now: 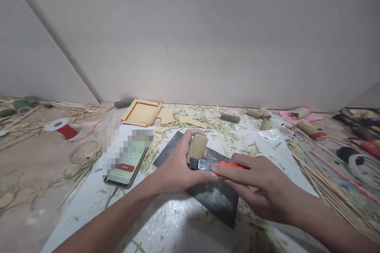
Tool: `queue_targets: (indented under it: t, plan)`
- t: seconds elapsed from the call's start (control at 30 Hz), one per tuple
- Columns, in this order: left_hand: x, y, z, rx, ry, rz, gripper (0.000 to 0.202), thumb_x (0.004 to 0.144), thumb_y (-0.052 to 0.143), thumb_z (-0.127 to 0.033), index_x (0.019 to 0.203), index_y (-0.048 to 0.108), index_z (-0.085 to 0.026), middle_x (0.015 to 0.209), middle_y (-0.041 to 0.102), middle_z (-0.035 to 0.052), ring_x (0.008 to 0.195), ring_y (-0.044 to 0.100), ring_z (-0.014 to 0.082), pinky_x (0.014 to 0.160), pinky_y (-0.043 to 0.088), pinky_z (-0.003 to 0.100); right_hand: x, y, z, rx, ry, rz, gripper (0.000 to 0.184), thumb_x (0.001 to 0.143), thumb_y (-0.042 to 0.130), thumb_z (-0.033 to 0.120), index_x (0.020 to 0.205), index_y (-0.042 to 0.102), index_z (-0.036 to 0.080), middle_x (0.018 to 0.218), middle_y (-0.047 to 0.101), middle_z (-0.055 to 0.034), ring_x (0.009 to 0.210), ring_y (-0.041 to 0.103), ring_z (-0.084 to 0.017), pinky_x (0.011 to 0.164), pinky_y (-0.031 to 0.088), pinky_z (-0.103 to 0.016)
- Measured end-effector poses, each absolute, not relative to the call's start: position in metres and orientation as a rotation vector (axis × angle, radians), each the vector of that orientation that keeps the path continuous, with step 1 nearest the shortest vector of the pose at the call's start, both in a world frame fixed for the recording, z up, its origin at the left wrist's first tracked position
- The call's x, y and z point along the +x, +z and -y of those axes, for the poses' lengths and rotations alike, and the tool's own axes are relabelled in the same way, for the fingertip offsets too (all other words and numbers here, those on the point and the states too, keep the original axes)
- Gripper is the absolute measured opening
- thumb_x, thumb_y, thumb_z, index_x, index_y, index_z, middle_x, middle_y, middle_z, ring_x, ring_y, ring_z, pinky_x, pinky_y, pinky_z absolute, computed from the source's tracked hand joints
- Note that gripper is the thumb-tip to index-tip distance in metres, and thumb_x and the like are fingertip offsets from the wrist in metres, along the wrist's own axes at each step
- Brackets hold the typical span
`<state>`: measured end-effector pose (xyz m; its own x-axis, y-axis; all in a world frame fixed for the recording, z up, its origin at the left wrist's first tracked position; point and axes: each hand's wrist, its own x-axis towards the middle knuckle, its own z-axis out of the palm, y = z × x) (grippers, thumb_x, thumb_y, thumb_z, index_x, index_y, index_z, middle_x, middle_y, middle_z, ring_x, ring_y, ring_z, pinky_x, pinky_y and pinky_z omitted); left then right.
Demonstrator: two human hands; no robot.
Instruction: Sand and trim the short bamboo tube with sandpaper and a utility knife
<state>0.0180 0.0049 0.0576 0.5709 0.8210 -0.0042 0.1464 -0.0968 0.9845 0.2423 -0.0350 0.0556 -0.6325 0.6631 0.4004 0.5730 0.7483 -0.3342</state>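
Note:
My left hand point(178, 166) is closed round a short pale bamboo tube point(197, 147), holding it upright over a dark sheet point(219, 199) on the white work surface point(166, 225). My right hand point(255, 187) grips an orange-handled knife point(230, 165); its metal blade point(201, 163) lies against the lower part of the tube. My left thumb reaches toward the blade. Both hands meet at the middle of the view.
A phone point(126, 164) lies left of my hands. A red thread spool point(63, 128), a clear tape ring point(84, 152), a wooden tray point(141, 112), several bamboo pieces point(263, 118), thin sticks point(326, 182) and green shavings lie about. A wall stands behind.

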Motion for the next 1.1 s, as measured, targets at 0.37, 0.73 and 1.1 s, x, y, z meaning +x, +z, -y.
queue_targets:
  t: [0.37, 0.73, 1.1]
  plan:
    - [0.023, 0.061, 0.0, 1.554, 0.765, -0.882, 0.057, 0.067, 0.079, -0.029, 0.108, 0.04, -0.027, 0.086, 0.05, -0.0052, 0.075, 0.047, 0.0127, 0.067, 0.04, 0.025, 0.242, 0.051, 0.037, -0.976, 0.076, 2.391, 0.041, 0.089, 0.049, 0.01, 0.123, 0.059, 0.033, 0.073, 0.053, 0.0018, 0.055, 0.04, -0.01, 0.051, 0.028, -0.023]
    - [0.031, 0.058, 0.005, 1.528, 0.937, -1.0, 0.041, 0.073, 0.075, -0.033, 0.098, 0.044, -0.025, 0.08, 0.048, -0.0055, 0.072, 0.045, 0.0118, 0.066, 0.04, 0.023, 0.242, 0.049, 0.035, -1.052, 0.004, 2.356, 0.035, 0.093, 0.048, 0.017, 0.125, 0.059, 0.028, 0.07, 0.049, 0.0013, 0.052, 0.04, -0.01, 0.049, 0.031, -0.023]
    - [0.025, 0.056, 0.0, 1.41, 0.816, -0.906, 0.054, 0.073, 0.076, -0.033, 0.114, 0.042, -0.027, 0.08, 0.052, -0.004, 0.071, 0.049, 0.0125, 0.067, 0.042, 0.026, 0.254, 0.06, 0.028, -1.046, 0.16, 2.318, 0.037, 0.093, 0.05, 0.016, 0.127, 0.057, 0.027, 0.078, 0.056, 0.0003, 0.059, 0.05, -0.009, 0.054, 0.038, -0.021]
